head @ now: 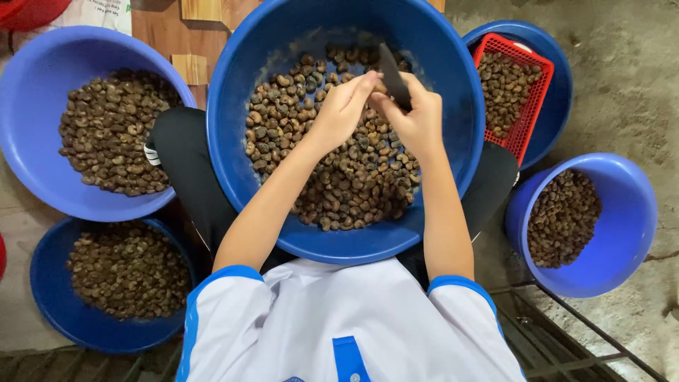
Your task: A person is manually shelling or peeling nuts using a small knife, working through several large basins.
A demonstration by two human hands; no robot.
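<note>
Both hands meeting over the big basin [453, 141], at 12 o'clock of its nut pile [339, 177]. Left hand [343, 110] pinching one nut; right hand [417, 117] gripping a knife [393, 74]. Best keeping the blade angled away from fingertips, working over the basin.

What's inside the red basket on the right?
The red basket holds brown nuts and sits in a blue bowl. Whatever lies under the nuts is covered.

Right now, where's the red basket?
Head view, upper right: the red basket sits tilted inside a blue basin, right of the big central basin, holding brown nuts.
</note>
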